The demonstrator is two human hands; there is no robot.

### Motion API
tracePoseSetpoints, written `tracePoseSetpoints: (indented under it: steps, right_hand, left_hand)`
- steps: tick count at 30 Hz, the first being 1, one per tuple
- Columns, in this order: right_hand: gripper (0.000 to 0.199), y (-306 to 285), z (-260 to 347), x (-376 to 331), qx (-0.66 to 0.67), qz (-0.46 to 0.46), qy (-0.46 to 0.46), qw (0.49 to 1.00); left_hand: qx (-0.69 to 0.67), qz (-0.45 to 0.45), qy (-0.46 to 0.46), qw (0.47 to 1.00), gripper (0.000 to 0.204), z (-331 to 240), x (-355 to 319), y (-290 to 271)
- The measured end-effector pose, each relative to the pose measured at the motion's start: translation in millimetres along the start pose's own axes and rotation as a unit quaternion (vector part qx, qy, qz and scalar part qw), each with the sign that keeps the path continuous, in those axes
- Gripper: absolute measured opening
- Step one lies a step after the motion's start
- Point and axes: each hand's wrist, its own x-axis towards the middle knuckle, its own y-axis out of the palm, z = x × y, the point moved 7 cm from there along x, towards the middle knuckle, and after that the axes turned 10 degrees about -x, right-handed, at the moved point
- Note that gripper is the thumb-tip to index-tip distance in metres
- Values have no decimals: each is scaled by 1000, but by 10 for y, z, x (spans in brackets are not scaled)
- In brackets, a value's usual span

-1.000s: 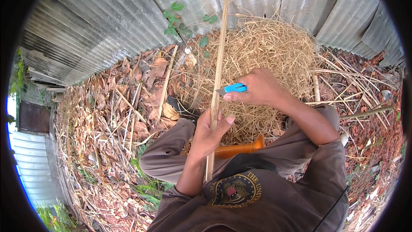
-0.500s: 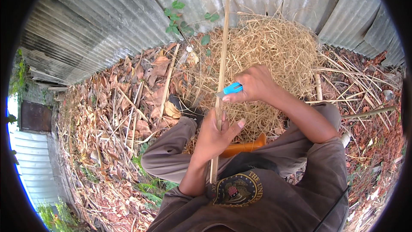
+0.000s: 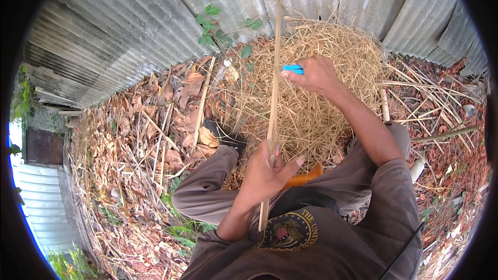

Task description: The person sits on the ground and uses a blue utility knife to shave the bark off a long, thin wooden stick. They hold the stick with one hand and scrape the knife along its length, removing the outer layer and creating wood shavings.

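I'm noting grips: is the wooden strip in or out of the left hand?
In: the wooden strip runs through the left hand, showing above and below.

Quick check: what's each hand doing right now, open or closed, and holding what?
Left hand: closed around the strip.
Right hand: closed, holding the blue cutter.

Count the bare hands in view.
2: the left hand holds the long pale strip; the right hand, higher in the picture, holds the blue cutter. None seems hidden.

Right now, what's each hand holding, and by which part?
Left hand: wooden strip, by its lower part. Right hand: blue cutter, by its handle.
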Motion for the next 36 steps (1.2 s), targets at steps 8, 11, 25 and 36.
tracePoseSetpoints:
  steps: [8, 11, 25, 36]
  right_hand:
    - [82, -121, -105, -135, 0, 61, 69, 996]
    - [81, -201, -53, -136, 19, 19, 37, 999]
    - [88, -315, -1233, 149, -53, -14, 188, 981]
    - [96, -174, -2238, -122, -10, -5, 326, 945]
  left_hand:
    - [1, 29, -47, 998, 37, 188, -395, 29]
    - [47, 37, -45, 997, 44, 174, -428, -36]
    - [24, 145, -113, 983, 55, 123, -1043, -13]
    - [-112, 45, -147, 982, 29, 323, -1191, -500]
